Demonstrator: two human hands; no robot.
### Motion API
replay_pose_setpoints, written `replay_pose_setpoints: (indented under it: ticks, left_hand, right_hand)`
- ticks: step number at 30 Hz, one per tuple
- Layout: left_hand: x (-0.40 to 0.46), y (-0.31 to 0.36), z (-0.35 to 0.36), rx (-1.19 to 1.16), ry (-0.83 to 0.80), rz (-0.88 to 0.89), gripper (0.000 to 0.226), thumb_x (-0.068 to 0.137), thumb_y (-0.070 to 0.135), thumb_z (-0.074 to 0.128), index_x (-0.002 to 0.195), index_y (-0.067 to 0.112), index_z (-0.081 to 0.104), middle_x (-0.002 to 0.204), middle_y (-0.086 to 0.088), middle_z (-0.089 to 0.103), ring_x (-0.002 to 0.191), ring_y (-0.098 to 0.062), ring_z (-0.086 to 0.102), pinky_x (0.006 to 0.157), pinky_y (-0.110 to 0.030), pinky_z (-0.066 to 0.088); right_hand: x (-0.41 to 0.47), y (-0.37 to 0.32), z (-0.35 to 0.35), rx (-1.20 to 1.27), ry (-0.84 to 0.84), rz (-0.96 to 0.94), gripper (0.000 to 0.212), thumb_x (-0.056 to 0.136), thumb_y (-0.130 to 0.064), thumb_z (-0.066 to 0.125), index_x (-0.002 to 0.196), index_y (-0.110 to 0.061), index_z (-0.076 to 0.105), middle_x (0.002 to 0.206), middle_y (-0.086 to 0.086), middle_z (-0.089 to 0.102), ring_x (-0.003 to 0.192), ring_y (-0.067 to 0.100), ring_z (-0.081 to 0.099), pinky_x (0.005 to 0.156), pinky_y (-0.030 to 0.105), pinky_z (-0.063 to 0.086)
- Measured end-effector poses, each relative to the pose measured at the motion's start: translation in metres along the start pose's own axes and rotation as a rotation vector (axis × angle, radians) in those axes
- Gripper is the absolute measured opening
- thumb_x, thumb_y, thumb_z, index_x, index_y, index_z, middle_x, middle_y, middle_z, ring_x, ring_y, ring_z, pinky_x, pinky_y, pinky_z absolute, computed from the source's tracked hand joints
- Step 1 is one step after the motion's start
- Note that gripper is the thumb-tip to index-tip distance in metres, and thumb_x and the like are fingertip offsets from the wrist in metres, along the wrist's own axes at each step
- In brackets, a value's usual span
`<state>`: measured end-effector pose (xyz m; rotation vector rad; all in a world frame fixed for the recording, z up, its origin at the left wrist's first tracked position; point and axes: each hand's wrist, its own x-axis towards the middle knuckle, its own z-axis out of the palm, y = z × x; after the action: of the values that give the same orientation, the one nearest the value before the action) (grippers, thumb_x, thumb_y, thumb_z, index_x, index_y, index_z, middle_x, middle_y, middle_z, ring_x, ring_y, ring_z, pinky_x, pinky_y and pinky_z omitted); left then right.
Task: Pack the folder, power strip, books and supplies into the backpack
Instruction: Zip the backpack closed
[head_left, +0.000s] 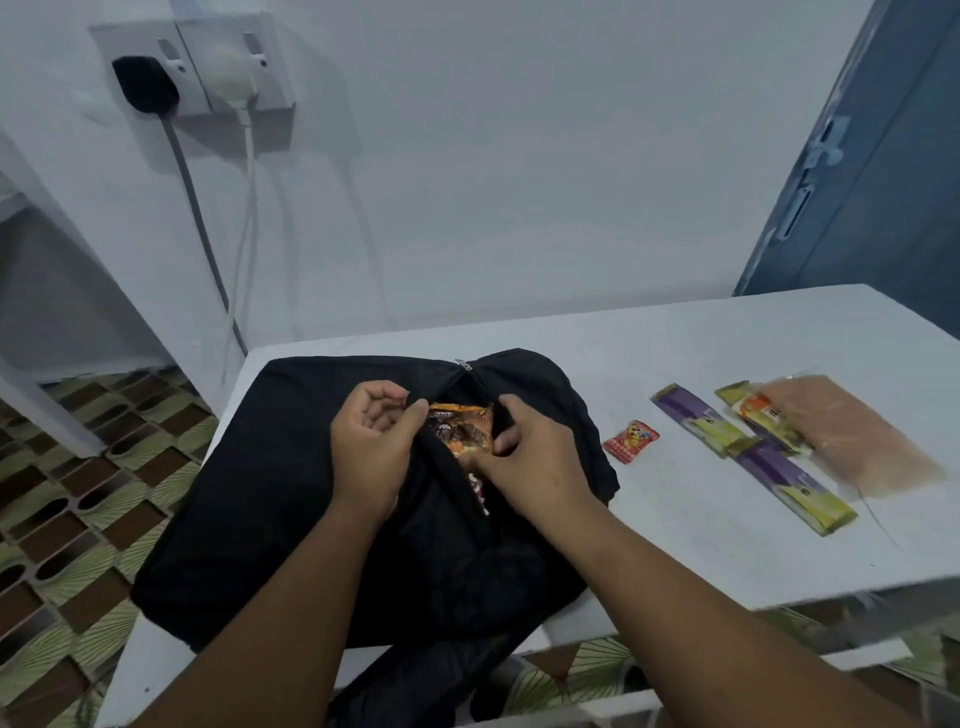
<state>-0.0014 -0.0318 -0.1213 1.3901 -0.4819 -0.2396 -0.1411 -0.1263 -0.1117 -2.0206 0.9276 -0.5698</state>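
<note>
A black backpack (249, 509) lies flat on the white table (701, 545) with a zipped pocket pulled open near its top. An orange snack packet (465, 426) sits half inside that opening. My left hand (371, 447) pinches the left edge of the opening, fingers curled. My right hand (530, 457) grips the right edge of the opening, its fingers touching the packet's lower part. The zipper pull (464, 364) rests at the top of the bag.
To the right on the table lie a small red candy packet (631, 440), two purple-and-yellow sachets (698, 418) (795, 486), an orange-and-white sachet (763, 410) and a clear bag of tan contents (852, 436). Two plugs with cords hang from wall sockets (192, 67). A blue door (872, 182) stands right.
</note>
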Motion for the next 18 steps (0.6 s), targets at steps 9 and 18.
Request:
replay_pose_setpoints:
  ticks: [9, 18]
  left_hand:
    - [-0.004, 0.009, 0.016, 0.395, -0.024, 0.232, 0.019, 0.078, 0.006, 0.08, 0.08, 0.02, 0.066, 0.07, 0.001, 0.066, 0.06, -0.007, 0.057, 0.061, -0.024, 0.052]
    - [-0.018, -0.007, 0.013, 0.914, -0.261, 0.208, 0.05, 0.066, 0.068, 0.073, 0.099, 0.032, 0.063, 0.093, 0.019, 0.063, 0.09, -0.007, 0.057, 0.083, -0.029, 0.047]
  right_hand:
    - [0.005, 0.004, 0.012, 0.126, -0.247, -0.244, 0.023, 0.092, -0.013, 0.062, 0.112, -0.021, 0.068, 0.083, -0.004, 0.071, 0.073, 0.01, 0.066, 0.072, 0.019, 0.053]
    - [0.033, 0.054, -0.059, 0.205, 0.258, -0.151, 0.024, 0.092, -0.003, 0.057, 0.1, -0.021, 0.07, 0.098, -0.01, 0.069, 0.084, 0.001, 0.066, 0.077, 0.017, 0.052]
